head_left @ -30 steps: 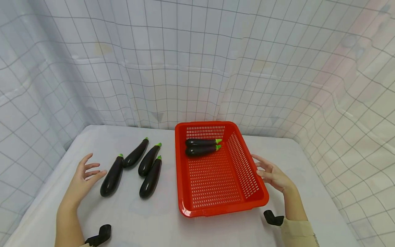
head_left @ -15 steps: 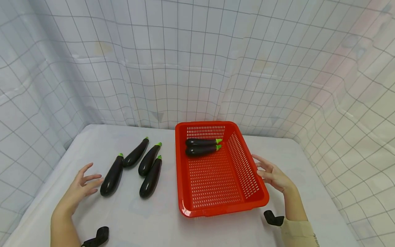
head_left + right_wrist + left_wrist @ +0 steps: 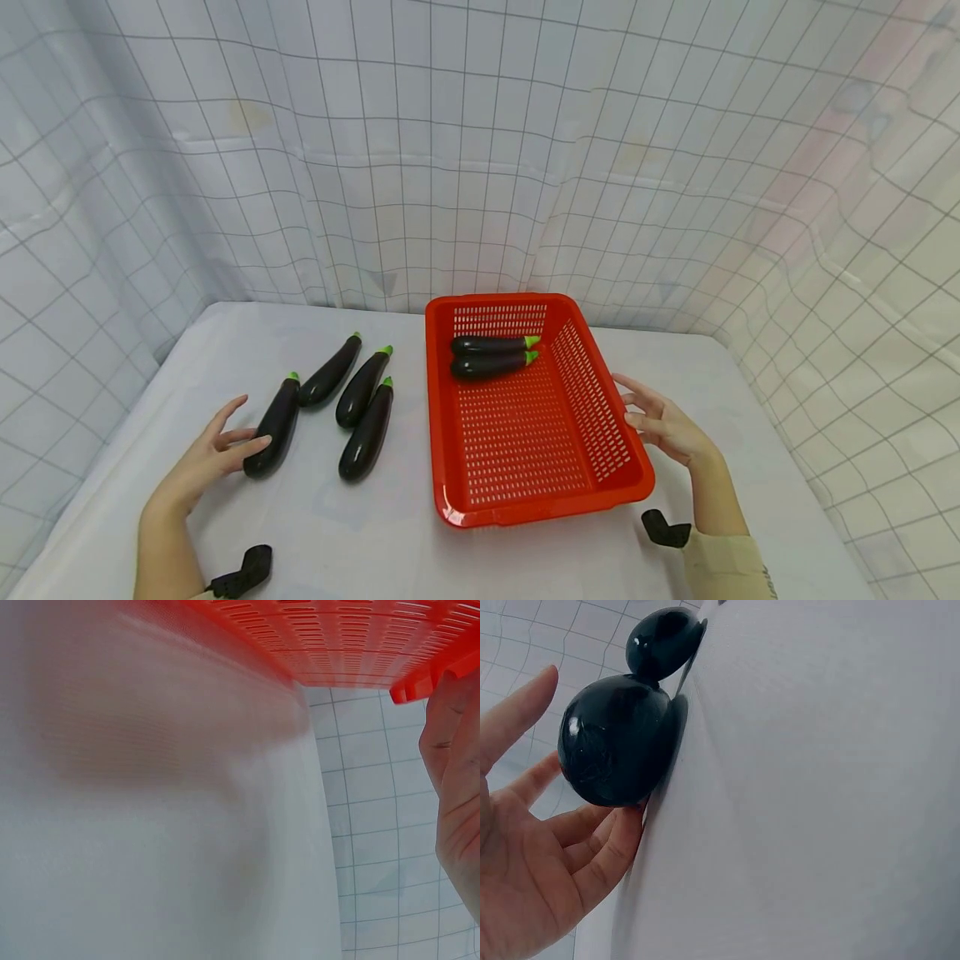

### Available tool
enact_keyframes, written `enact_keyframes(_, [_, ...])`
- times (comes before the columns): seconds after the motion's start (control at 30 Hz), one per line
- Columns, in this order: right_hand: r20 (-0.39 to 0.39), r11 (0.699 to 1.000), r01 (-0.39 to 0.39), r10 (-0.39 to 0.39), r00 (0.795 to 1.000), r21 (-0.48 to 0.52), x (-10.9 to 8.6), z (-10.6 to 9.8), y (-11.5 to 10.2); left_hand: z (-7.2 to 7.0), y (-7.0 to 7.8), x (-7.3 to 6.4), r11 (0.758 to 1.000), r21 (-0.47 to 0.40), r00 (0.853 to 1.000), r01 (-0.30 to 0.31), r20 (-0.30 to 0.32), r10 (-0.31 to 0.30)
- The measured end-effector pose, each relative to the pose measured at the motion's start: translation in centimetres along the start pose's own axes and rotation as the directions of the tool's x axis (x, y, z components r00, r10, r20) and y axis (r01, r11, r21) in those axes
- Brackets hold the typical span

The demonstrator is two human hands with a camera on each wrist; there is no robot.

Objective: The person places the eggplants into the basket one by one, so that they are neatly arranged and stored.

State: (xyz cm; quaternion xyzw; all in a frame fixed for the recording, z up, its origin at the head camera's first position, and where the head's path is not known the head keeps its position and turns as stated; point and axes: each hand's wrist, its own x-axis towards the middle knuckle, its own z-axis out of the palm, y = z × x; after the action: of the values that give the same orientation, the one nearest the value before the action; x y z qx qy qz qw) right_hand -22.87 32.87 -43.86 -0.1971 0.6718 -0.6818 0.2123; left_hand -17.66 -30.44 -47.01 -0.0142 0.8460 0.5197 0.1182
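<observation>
My left hand (image 3: 206,467) is at the lower end of the leftmost eggplant (image 3: 279,425), its thumb reaching over the dark skin. In the left wrist view, the fingers (image 3: 604,855) lie along one side of this eggplant's rounded end (image 3: 615,742), and the thumb stands apart from it. My right hand (image 3: 667,425) holds the right rim of a red plastic basket (image 3: 536,510), thumb on the rim. The right wrist view has that hand (image 3: 461,772) at the basket's edge, fingertips partly hidden. Two eggplants (image 3: 491,365) with green stem ends lie side by side inside the basket.
Three more eggplants lie between the left hand and the basket: a far one (image 3: 330,372), a middle one (image 3: 363,390) and a near one (image 3: 366,433). They rest on a white-covered table (image 3: 360,542). A white grid-patterned curtain (image 3: 480,167) surrounds the back and sides.
My left hand first drew back slightly to the lower left, then moved right, bringing its thumb over the leftmost eggplant. The right hand and the basket have stayed in place.
</observation>
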Motion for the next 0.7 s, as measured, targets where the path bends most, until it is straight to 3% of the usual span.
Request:
enact_keyframes(0.2, [0.014,1.000,0.012,-0.012,1.000,0.009,0.1,-0.1,0.1,0.3,0.5,0.2,0.997,0.076,0.999,0.021,0.027,-0.023])
enact_keyframes(0.7, [-0.004,1.000,-0.004,0.004,1.000,0.006,0.2,-0.2,0.3,0.9,1.1,0.2,0.992,0.122,0.998,0.036,0.054,-0.042])
